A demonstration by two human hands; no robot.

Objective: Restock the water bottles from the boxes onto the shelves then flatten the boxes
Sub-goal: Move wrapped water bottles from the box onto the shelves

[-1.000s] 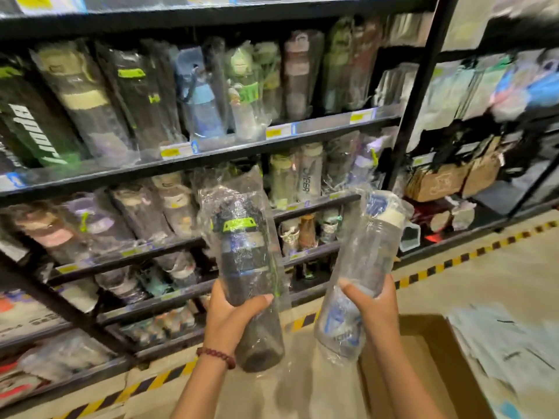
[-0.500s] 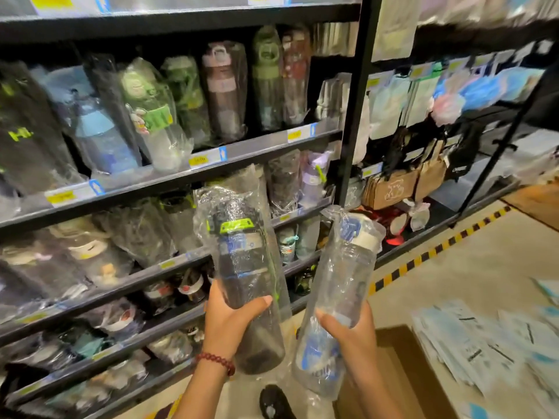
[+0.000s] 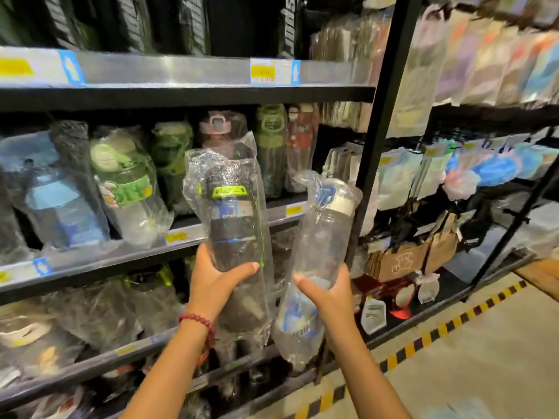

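A person's left hand [image 3: 217, 282] grips a plastic-wrapped dark bottle with a green lid [image 3: 234, 237] and the right hand [image 3: 328, 293] grips a wrapped clear bottle with a white lid [image 3: 317, 252], both held up before the well-stocked middle shelf [image 3: 121, 252], neither yet placed, boxes out of view.

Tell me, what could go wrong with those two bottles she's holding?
The loose plastic wrap on the dark bottle in the left hand and the clear bottle in the right hand may slip. The middle shelf looks crowded, so pushing one in might topple neighbours.
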